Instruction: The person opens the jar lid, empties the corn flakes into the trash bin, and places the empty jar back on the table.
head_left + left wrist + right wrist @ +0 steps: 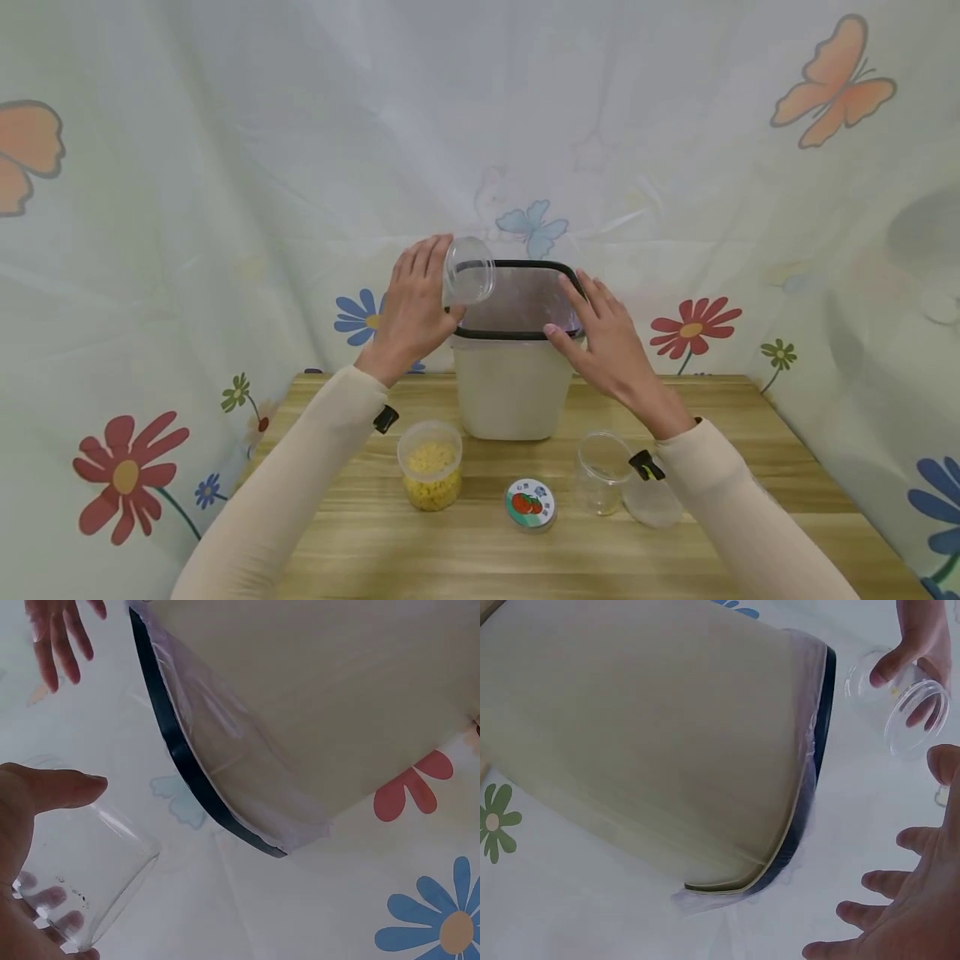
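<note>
A clear plastic jar (pixel 471 271) is gripped by my left hand (pixel 416 304), tipped on its side with its mouth turned right over the bin. In the left wrist view, a few small specks cling inside the jar (pixel 94 859). Below it stands the cream trash bin (pixel 513 387), its black rim holding a thin, pale liner. My right hand (pixel 611 342) is at the bin's right rim with spread fingers and holds nothing. The right wrist view shows these fingers apart, beyond the rim (pixel 825 712).
On the wooden table (pixel 480 562), a clear tub (pixel 431 479) of yellow bits stands front left of the bin. A round tin (pixel 530 504) with a tomato picture sits in front. Another clear jar (pixel 600 496) and a translucent lid (pixel 656 507) are under my right forearm.
</note>
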`<state>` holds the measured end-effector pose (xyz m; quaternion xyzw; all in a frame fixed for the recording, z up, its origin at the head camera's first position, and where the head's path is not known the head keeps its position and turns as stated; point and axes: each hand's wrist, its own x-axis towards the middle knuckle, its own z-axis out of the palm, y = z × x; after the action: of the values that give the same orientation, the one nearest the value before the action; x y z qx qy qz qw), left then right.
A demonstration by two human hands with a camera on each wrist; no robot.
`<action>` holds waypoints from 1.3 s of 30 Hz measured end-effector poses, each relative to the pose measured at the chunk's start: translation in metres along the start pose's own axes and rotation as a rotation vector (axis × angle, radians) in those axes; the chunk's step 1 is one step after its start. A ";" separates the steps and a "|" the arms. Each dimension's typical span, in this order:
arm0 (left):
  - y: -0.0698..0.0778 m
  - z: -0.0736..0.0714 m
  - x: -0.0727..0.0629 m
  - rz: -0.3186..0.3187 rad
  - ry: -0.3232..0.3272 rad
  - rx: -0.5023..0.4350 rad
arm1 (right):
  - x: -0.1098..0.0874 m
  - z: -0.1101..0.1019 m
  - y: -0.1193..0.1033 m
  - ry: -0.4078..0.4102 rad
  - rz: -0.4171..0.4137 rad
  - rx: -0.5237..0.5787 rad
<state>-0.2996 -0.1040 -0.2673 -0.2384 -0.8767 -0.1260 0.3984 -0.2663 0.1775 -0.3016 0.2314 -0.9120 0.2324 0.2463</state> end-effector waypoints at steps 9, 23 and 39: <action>0.015 -0.009 -0.009 0.017 0.017 -0.043 | -0.023 -0.005 -0.016 0.014 -0.038 -0.030; 0.029 -0.019 -0.039 0.000 0.062 -0.207 | -0.053 -0.010 -0.034 0.068 -0.107 -0.026; 0.051 -0.021 -0.084 -0.038 0.105 -0.322 | -0.070 -0.003 -0.051 0.105 -0.147 0.021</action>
<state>-0.2123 -0.0958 -0.3160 -0.2756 -0.8274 -0.2847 0.3979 -0.1839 0.1611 -0.3228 0.2876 -0.8760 0.2350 0.3078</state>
